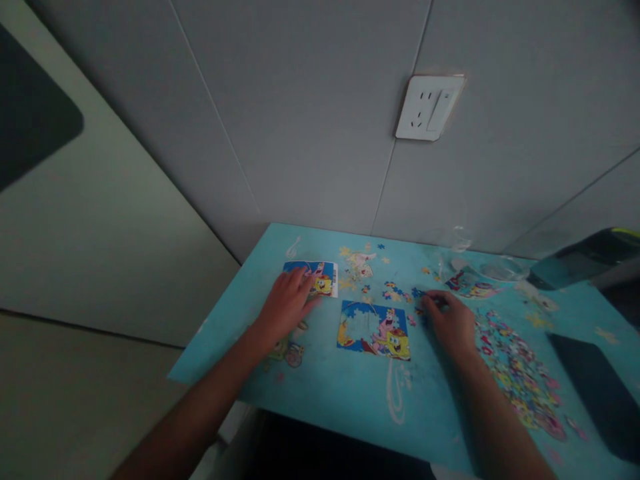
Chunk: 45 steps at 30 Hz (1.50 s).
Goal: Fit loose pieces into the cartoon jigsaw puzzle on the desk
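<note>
My left hand [289, 297] lies with its fingers spread over a small printed picture card [327, 280] near the table's left side. To the right of the card and nearer to me is a partly assembled jigsaw puzzle [395, 341]; its blue border and yellow cartoon figure are joined, with a gap at the middle and upper left. My right hand [450, 320] is right of the puzzle, thumb and fingers pinched at a dark blue puzzle piece [417, 293]. Several loose pieces [395, 292] lie left of those fingertips.
A large heap of loose pieces [525, 373] spreads right of my right forearm, beside a dark flat rectangular object [595, 387]. Clear plastic containers [505, 268] stand by the wall. A dark translucent object [585, 257] is at the back right. The light blue table [310, 393] has printed cartoon decorations.
</note>
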Each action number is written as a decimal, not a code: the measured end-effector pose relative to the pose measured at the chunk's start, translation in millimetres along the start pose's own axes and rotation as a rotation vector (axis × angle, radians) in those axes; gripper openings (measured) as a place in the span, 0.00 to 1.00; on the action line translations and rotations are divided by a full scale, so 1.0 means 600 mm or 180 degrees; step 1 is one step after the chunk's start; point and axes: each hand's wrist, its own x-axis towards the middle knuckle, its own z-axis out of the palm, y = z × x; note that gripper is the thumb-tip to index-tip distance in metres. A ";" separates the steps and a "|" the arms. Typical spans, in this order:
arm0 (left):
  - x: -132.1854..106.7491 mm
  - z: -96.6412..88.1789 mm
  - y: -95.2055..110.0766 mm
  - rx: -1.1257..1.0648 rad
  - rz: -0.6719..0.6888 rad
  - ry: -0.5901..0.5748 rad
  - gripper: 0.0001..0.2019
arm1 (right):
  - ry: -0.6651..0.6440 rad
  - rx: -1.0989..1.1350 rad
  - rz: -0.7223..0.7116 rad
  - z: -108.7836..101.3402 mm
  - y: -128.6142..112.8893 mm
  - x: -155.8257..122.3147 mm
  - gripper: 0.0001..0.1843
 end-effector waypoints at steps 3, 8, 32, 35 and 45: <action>0.016 0.021 -0.024 -0.0031 0.0099 0.0026 0.25 | 0.0026 -0.0001 0.0032 -0.008 0.003 -0.009 0.21; 0.023 0.015 -0.054 0.0001 -0.0183 0.0361 0.14 | 0.0102 -0.0087 -0.0060 -0.017 0.005 -0.018 0.21; 0.020 0.033 0.055 -0.0859 0.0962 0.0199 0.15 | -0.1812 0.0949 -0.0198 0.006 -0.142 -0.095 0.09; 0.016 0.025 0.083 -0.1082 0.1396 0.0038 0.13 | -0.1854 0.0952 -0.0185 0.003 -0.142 -0.095 0.09; 0.011 0.024 0.100 -0.1487 0.2021 -0.0309 0.08 | -0.1799 0.0854 -0.0375 -0.008 -0.138 -0.092 0.08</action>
